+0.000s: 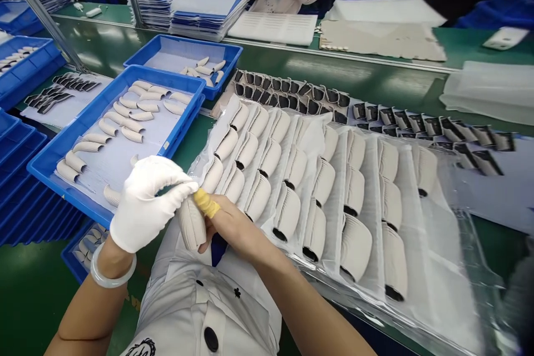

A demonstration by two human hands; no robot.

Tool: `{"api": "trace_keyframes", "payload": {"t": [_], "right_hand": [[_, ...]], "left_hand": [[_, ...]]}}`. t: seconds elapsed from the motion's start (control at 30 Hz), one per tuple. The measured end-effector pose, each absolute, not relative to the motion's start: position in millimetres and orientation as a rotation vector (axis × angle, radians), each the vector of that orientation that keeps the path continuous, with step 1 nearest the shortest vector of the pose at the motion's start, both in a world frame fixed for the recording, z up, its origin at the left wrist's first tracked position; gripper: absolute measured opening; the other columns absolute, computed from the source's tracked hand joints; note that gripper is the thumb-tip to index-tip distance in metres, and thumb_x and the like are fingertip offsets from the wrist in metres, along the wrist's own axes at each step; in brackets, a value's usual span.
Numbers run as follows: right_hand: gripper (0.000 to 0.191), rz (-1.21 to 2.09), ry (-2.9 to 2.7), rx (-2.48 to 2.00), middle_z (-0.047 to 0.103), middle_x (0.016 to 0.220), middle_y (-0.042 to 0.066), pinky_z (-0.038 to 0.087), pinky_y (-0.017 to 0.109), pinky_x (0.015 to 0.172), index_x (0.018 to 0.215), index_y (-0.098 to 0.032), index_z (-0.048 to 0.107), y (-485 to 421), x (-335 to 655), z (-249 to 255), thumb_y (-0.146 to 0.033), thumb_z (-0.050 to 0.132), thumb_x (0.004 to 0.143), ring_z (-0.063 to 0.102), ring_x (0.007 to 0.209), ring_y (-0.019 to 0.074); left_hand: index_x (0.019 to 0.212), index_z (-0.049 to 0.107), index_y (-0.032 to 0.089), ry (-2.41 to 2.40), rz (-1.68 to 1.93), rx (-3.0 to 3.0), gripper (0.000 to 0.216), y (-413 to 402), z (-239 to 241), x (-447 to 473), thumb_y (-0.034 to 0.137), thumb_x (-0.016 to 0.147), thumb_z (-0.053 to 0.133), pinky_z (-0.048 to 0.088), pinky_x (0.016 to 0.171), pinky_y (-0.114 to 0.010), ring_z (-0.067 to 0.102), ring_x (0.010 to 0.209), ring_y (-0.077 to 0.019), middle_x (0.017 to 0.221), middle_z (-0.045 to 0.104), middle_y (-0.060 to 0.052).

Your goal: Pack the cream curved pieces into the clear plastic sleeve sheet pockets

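The gloved left hand [144,200] and the right hand [231,228], a yellow cot [206,203] on one finger, both close on a cream ribbed shell [192,225] held near the body, probably covered so skin leaves no marks. Loose shells [125,122] lie in the blue tray [67,122] at left; bagged shells [317,194] overlap in rows at right, within easy reach.
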State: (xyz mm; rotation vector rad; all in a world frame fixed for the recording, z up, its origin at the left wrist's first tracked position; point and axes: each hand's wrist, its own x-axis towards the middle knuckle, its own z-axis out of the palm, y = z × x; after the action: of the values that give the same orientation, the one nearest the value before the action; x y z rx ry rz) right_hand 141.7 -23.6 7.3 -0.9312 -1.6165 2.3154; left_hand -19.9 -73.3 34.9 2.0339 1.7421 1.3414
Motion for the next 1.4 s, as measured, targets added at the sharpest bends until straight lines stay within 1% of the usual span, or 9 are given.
{"api": "trace_keyframes", "payload": {"t": [0.1,0.17,0.23,0.37,0.57,0.73,0.9,1.17,1.4], "right_hand": [[0.046,2.466,-1.47,-0.823,0.064,0.072,0.002,0.051,0.025,0.048,0.088,-0.017,0.054,-27,142,7,-0.062,0.06,0.08,0.066,0.056,0.0165],[0.055,2.513,-1.369,-0.759,0.065,0.092,0.004,0.055,0.027,0.053,0.11,-0.019,0.05,-35,144,8,-0.05,0.075,0.072,0.068,0.068,0.0181],[0.066,2.47,-1.348,-0.757,0.063,0.095,0.005,0.057,0.029,0.058,0.12,-0.02,0.047,-44,147,10,-0.042,0.081,0.067,0.066,0.073,0.0181],[0.051,2.246,-1.477,-0.754,0.06,0.084,0.002,0.055,0.03,0.062,0.111,-0.018,0.052,-57,154,14,-0.036,0.079,0.071,0.059,0.069,0.0147],[0.03,1.978,-1.686,-0.734,0.064,0.093,0.003,0.048,0.029,0.066,0.106,-0.022,0.059,-59,157,25,-0.038,0.067,0.083,0.058,0.077,0.0158],[0.036,1.952,-1.602,-0.866,0.058,0.075,0.001,0.042,0.027,0.06,0.082,-0.017,0.058,-52,149,26,-0.052,0.065,0.079,0.051,0.066,0.0135],[0.056,1.914,-1.541,-0.926,0.036,0.055,-0.004,0.03,0.025,0.049,0.054,-0.02,0.036,-46,145,21,-0.066,0.052,0.082,0.034,0.052,0.0088],[0.033,1.906,-1.617,-0.762,0.055,0.07,-0.001,0.043,0.025,0.058,0.088,-0.017,0.06,-59,154,27,-0.045,0.072,0.077,0.05,0.061,0.0114],[0.029,1.719,-1.724,-0.708,0.044,0.071,-0.003,0.036,0.023,0.05,0.076,-0.019,0.053,-68,151,25,-0.04,0.072,0.078,0.038,0.057,0.0089]], "left_hand": [[0.077,0.067,0.019,1.76,1.402,1.877,0.004,-71,31,-22,0.017,0.08,0.066,0.049,0.08,-0.032,0.061,0.082,-0.017,0.081,0.066,-0.002],[0.077,0.067,0.02,1.721,1.505,1.668,0.005,-69,26,-26,0.018,0.081,0.066,0.049,0.079,-0.03,0.061,0.083,-0.0163,0.083,0.066,-0.002],[0.077,0.068,0.02,1.622,1.607,1.519,0.004,-68,22,-29,0.018,0.081,0.067,0.05,0.08,-0.028,0.061,0.086,-0.0158,0.085,0.066,-0.002],[0.08,0.069,0.021,1.424,1.707,1.455,0.004,-67,19,-31,0.018,0.081,0.067,0.049,0.085,-0.029,0.062,0.091,-0.0159,0.088,0.068,-0.003],[0.081,0.069,0.02,1.369,1.741,1.455,0.005,-69,19,-28,0.019,0.083,0.065,0.049,0.084,-0.033,0.062,0.091,-0.0185,0.088,0.068,-0.005],[0.082,0.068,0.021,1.392,1.699,1.662,0.009,-75,25,-22,0.012,0.081,0.066,0.047,0.09,-0.037,0.061,0.095,-0.0196,0.086,0.068,-0.003],[0.084,0.069,0.022,1.401,1.633,1.79,0.015,-78,28,-16,0.009,0.079,0.065,0.042,0.098,-0.039,0.06,0.094,-0.019,0.08,0.067,-0.001],[0.074,0.067,0.02,1.225,1.767,1.191,0.013,-65,14,-14,0.031,0.082,0.067,0.046,0.095,-0.039,0.06,0.086,-0.0186,0.074,0.062,-0.003],[0.071,0.057,0.021,0.968,1.736,0.858,0.026,-59,-7,-1,0.042,0.085,0.061,0.048,0.091,-0.036,0.056,0.075,-0.0145,0.069,0.051,0.001]]}}
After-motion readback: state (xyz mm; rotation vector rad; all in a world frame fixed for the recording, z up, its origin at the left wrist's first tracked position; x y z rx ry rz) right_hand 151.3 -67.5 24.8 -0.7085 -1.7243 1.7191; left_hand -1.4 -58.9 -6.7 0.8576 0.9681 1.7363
